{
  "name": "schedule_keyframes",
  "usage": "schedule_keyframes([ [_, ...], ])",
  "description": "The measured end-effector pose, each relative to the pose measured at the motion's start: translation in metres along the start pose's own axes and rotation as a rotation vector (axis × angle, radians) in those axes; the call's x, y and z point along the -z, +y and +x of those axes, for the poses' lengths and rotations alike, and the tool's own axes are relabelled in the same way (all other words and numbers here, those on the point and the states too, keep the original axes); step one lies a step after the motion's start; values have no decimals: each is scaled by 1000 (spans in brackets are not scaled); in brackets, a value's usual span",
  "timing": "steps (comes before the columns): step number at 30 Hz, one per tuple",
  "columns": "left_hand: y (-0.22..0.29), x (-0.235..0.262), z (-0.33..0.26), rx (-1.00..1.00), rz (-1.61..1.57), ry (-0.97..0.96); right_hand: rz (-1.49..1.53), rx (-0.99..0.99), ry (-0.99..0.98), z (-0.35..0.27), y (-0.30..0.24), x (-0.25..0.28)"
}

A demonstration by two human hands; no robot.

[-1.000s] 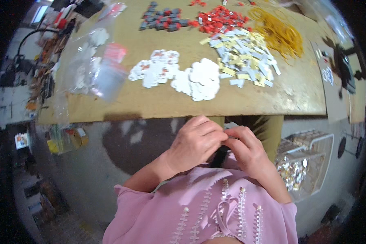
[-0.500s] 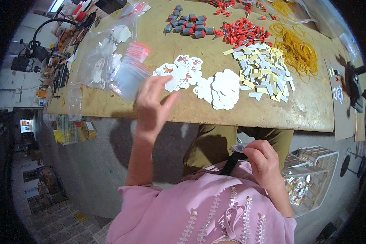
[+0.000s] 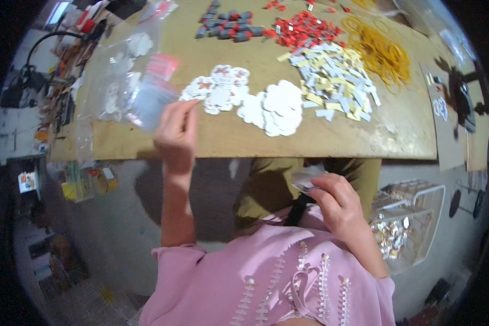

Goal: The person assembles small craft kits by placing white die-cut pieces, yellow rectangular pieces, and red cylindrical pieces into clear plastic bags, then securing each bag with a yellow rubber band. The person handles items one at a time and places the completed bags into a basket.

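Note:
My left hand (image 3: 176,135) is at the near left end of a loose pile of white scalloped paper cards (image 3: 221,98), several with small reddish-brown pictures. Its thumb and fingers are drawn together at the tips by the pile's edge; whether a card sits between them is hard to see. Above my lap, my right hand (image 3: 339,205) pinches a small clear plastic bag (image 3: 304,178) with its mouth toward the left. A thicker stack of plain white scalloped cards (image 3: 281,108) lies just right of the printed ones.
Left of the cards are clear zip bags with red tops (image 3: 152,100). Farther back lie grey-and-red cylinders (image 3: 233,27), red small parts (image 3: 304,30), pale yellow and grey strips (image 3: 339,81) and yellow rubber bands (image 3: 383,54). A white basket (image 3: 418,217) stands right of my legs.
My left hand's spread fingers have closed together beside the printed cards. The bag in my right hand shows more of itself. The whole view has shifted somewhat.

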State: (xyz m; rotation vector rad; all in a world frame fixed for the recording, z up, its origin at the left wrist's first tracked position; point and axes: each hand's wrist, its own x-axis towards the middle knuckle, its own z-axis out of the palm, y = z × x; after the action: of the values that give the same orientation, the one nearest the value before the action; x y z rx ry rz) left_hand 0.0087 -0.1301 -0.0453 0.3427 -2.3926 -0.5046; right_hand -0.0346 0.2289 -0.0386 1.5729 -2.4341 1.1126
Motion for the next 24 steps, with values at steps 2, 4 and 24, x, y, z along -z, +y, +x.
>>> schedule_keyframes([
  [2,24,12,-8,11,43,60,-12,31,-8,-1,-1,2],
  [4,62,20,-26,59,-594,-49,-8,17,12,-4,-3,4],
  [24,135,10,-66,-295,-370,-341,72,-19,38,-5,0,-1],
])
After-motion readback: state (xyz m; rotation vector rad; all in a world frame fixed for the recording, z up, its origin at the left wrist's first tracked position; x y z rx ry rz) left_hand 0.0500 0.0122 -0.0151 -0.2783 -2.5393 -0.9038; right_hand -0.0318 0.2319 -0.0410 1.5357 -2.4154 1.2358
